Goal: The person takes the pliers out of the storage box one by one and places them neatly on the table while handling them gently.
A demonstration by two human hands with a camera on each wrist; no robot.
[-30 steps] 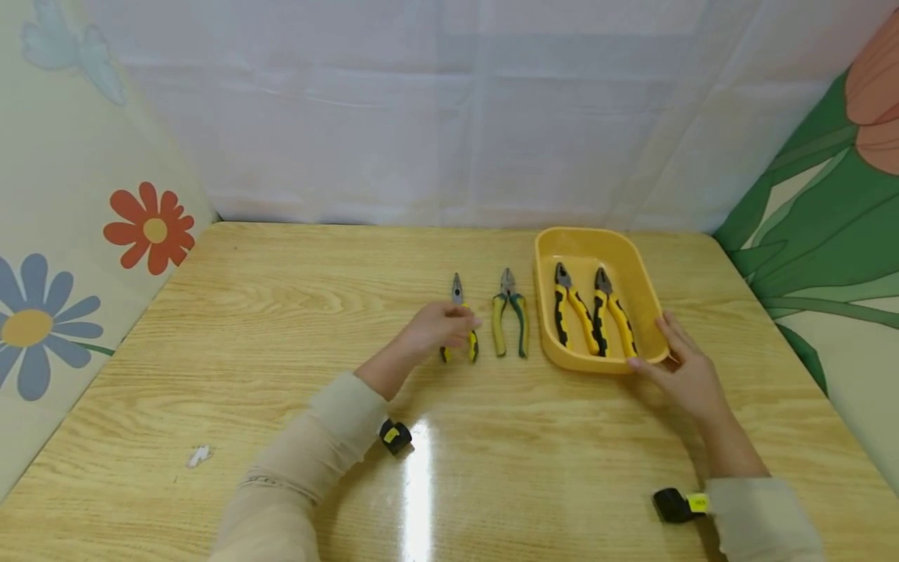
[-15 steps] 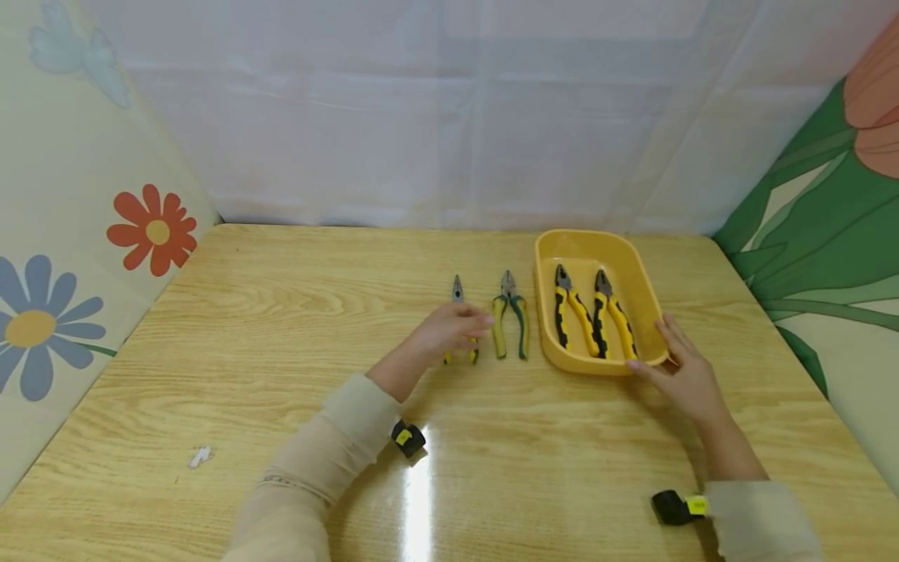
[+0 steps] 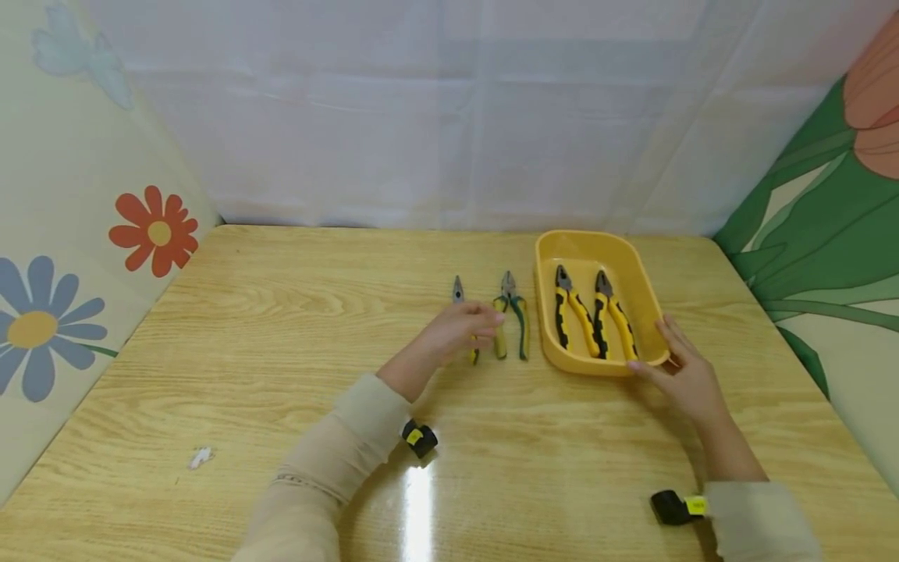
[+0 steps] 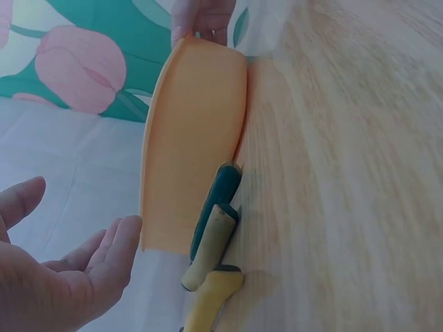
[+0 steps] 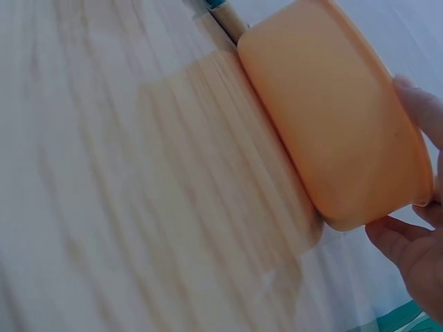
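Right hand (image 3: 684, 378) grips one tray (image 3: 590, 244), two pliers (image 3: 561, 316) inside; left hand (image 3: 460, 328), relaxed, hovers by two loose pliers (image 3: 521, 314)

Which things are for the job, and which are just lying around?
Looks like for the job:
yellow tray, gripped by the right hand
two pliers in the tray
green-handled pliers beside it
long-nosed pliers, partly hidden by the left hand

Probably just there:
white scrap or mark, can't tell which
painted flowers
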